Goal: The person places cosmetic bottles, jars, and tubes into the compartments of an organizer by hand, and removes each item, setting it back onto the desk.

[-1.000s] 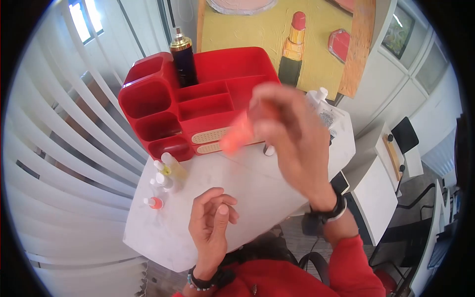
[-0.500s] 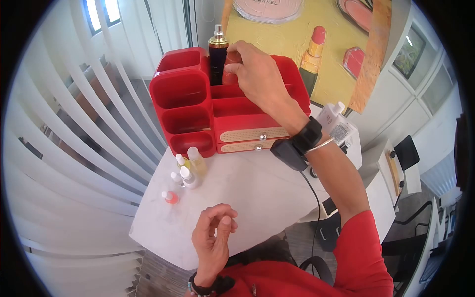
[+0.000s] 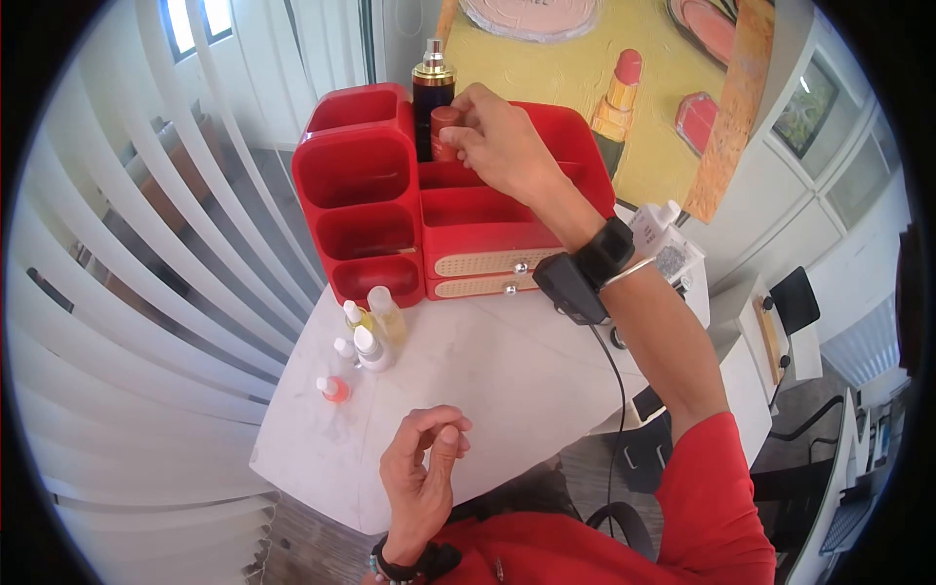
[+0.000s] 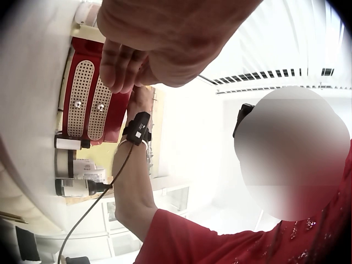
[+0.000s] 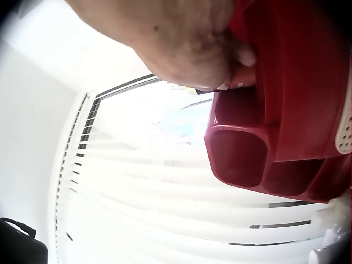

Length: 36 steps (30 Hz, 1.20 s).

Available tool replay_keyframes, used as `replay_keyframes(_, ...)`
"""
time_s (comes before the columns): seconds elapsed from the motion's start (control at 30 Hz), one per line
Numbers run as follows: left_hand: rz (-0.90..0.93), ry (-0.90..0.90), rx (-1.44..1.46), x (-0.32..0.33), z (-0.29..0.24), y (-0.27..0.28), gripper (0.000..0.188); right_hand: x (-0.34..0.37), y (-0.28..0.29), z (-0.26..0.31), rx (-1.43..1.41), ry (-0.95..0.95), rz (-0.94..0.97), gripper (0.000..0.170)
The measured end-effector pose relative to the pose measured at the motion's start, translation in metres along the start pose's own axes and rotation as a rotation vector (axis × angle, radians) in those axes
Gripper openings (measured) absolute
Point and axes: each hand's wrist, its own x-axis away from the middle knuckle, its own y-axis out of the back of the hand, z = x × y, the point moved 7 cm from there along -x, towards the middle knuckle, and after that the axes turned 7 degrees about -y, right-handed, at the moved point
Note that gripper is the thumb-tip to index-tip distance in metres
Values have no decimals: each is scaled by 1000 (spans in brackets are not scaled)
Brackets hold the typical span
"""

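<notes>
In the head view my right hand [image 3: 507,146] pinches a reddish bottle [image 3: 445,134] inside the back compartment of the red organizer [image 3: 487,237], beside a tall dark bottle [image 3: 433,102] with a gold collar. The right wrist view shows the same hand [image 5: 181,47] over the organizer [image 5: 313,82], with part of the reddish bottle [image 5: 243,77] by the fingertips. My left hand [image 3: 419,478] hangs above the table's front part, fingers loosely bent and holding nothing; it also fills the top of the left wrist view [image 4: 159,38].
Several small bottles [image 3: 370,348] and a pink one [image 3: 333,389] stand on the white table [image 3: 468,380], left of centre. White bottles [image 3: 655,226] stand right of the organizer. A painted board [image 3: 546,73] is behind, blinds [image 3: 146,322] at the left. A cable [image 3: 620,390] trails from the right wrist.
From one second ago, my right hand has carried the reddish bottle from in front of the organizer into its back compartment. Over the last half second it has barely moved. The left hand stays nearly still.
</notes>
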Motion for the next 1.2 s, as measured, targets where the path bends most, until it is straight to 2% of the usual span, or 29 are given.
replay_keyframes(0.1, 8, 6, -10, 1, 1, -1, 18, -3, 1, 0, 1, 31, 10, 29)
replay_keyframes(0.17, 18, 5, -13, 3, 1, -2, 18, -2, 0, 4, 212, -8, 55, 36)
replay_keyframes(0.27, 29, 9, -21, 4, 0, -5, 18, -4, -2, 2, 174, -9, 46, 41)
replay_keyframes(0.4, 59, 16, -17, 6, 0, -13, 17, 4, 2, 4, 211, -47, 8, 40)
replay_keyframes(0.5, 76, 24, -28, 8, 0, -20, 16, 6, 7, 0, 126, -59, -14, 39)
replay_keyframes(0.57, 88, 20, -46, 9, -5, -26, 16, 10, 7, 3, 126, 18, 8, 37)
replay_keyframes(0.6, 86, 11, -57, 10, -8, -28, 16, 14, 10, 0, 125, -5, -12, 37)
replay_keyframes(0.67, 93, 8, -90, 13, -13, -31, 17, 29, 21, 14, 143, 76, -97, 34)
replay_keyframes(0.7, 65, -9, -118, 13, -18, -30, 17, 40, 32, 16, 146, 56, -117, 34)
replay_keyframes(0.77, 64, -12, -140, 14, -21, -29, 17, 84, 65, 39, 118, 262, -443, 29)
replay_keyframes(0.8, 36, -23, -164, 13, -23, -27, 18, 103, 71, 36, 124, 254, -445, 29)
replay_keyframes(0.87, 46, -19, -170, 10, -20, -26, 18, 157, 104, 30, 110, 250, -706, 25)
replay_keyframes(0.97, 70, -6, -164, 7, -14, -30, 18, 213, 113, -5, 179, 144, -712, 22)
replay_keyframes(1.03, 90, 8, -150, 6, -11, -40, 17, 229, 107, -31, 243, -29, -576, 21)
replay_keyframes(1.07, 115, 22, -130, 6, -9, -47, 17, 234, 105, -35, 243, -34, -576, 21)
replay_keyframes(1.13, 143, 37, -112, 5, -6, -56, 16, 236, 92, -51, 296, -164, -432, 26)
replay_keyframes(1.2, 200, 40, -95, 5, -3, -66, 16, 232, 85, -61, 364, -121, -393, 29)
